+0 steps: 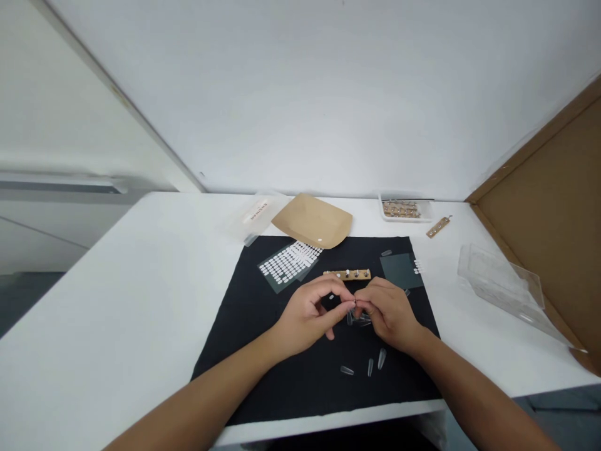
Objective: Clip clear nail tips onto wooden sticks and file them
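Note:
Over the black cloth, my left hand and my right hand meet fingertip to fingertip. Both are closed in a pinch, and whatever sits between the fingertips is too small to name. Just beyond them lies a brown strip with several small metal studs, some topped with white dots. Clear false nail tips are piled partly hidden beneath my hands. Nearer to me, more clear nail tips lie loose. A sheet of white oval stickers rests left of the strip, and a loose white oval is by my left fingers.
A brown paper tray and a plastic packet lie at the back. Behind to the right are a white box of studded strips and one loose strip. A nearly bare sticker sheet and clear plastic case lie right.

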`<state>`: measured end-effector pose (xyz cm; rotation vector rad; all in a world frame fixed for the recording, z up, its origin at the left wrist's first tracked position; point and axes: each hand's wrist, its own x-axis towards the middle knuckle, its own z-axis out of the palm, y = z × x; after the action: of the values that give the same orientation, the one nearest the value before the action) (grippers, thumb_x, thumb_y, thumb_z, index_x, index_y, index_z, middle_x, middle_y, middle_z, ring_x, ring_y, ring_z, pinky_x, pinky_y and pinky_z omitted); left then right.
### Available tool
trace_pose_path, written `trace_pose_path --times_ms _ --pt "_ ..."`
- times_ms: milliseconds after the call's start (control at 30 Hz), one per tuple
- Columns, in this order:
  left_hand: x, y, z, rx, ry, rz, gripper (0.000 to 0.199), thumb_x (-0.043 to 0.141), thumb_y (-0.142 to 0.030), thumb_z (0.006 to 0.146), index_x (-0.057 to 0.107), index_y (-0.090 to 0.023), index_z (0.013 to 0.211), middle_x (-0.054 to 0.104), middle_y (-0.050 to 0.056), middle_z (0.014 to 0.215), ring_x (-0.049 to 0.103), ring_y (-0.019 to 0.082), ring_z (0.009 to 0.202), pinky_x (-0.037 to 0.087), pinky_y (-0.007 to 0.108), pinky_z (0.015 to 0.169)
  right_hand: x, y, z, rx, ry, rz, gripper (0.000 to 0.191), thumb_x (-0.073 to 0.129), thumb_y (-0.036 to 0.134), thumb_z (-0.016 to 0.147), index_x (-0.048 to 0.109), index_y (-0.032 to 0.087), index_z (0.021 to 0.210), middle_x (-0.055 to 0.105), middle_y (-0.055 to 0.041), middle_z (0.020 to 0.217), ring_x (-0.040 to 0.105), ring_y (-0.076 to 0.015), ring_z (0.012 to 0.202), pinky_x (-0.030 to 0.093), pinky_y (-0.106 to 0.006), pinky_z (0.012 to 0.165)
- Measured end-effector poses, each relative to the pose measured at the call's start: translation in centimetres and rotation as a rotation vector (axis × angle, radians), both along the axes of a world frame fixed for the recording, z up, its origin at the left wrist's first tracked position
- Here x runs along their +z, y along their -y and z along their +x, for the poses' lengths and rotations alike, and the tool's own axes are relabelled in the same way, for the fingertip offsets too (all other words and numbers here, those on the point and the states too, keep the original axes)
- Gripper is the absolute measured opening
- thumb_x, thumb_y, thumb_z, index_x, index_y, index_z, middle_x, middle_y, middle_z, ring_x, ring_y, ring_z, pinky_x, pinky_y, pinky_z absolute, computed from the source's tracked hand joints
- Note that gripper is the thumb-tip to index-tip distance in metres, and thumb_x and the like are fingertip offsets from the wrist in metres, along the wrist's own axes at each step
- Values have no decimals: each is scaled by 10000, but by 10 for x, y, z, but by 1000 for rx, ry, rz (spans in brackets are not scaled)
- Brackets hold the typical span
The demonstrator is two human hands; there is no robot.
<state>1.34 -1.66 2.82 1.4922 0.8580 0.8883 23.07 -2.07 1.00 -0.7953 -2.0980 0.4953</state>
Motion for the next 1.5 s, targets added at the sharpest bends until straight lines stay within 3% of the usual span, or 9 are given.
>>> trace_pose_path --times_ms 300,500,633,833,1033,1267,1367,1500 --pt "-3 -2 1 9 58 -74 251 784 -383 902 748 -136 929 634 59 953 662 110 627 621 197 406 4 0 2 -33 14 111 150 534 157 1065 666 216 1024 733 -16 795 588 -172 725 509 -294 703" --pt "-4 5 0 74 -63 269 160 684 -307 993 757 -165 990 662 69 983 610 48 521 569 147 428 4 2 2 -101 74 217 113 569 163 1054 670 212 1036 739 -23 794 613 -171 711 511 -296 667" --pt "-4 6 0 90 -142 444 109 633 -229 1013 728 -178 1023 663 68 983 624 70 599 532 141 451 2 3 1 -116 101 246 84 592 185 1055 669 202 1026 729 -22 773 612 -169 702 498 -291 648" --pt "-6 5 -4 20 -248 526 90 577 -165 999 655 -188 1038 635 84 1005 617 134 764 544 186 550 -1 3 -1 -113 143 224 128 577 237 1073 671 201 994 706 -15 742 586 -160 672 467 -281 624" --pt "-9 0 -7 -31 -267 511 105 595 -140 945 627 -192 1030 611 73 996 617 134 769 549 172 539 -2 4 -4 -63 157 122 137 554 230 1076 671 209 1007 709 -13 754 595 -167 696 490 -291 664" --pt "-8 -12 -16 9 -344 750 137 604 -75 861 600 -194 929 610 45 912 598 116 725 516 170 564 2 1 -3 -61 204 47 155 602 301 1063 684 223 1170 751 -55 980 665 -208 913 545 -374 886" --pt "-5 -17 -20 33 -399 844 157 606 -59 846 594 -196 921 624 34 899 587 106 685 501 189 581 3 0 -2 -74 178 56 217 614 291 1057 669 236 1260 747 -61 1041 665 -209 954 549 -379 908" --pt "-3 -22 -24 -29 -496 1027 174 596 -56 843 594 -207 929 684 25 870 666 136 747 505 202 605 4 1 -3 -92 172 73 278 635 295 1049 645 225 1317 736 -64 1048 660 -207 958 541 -387 931"
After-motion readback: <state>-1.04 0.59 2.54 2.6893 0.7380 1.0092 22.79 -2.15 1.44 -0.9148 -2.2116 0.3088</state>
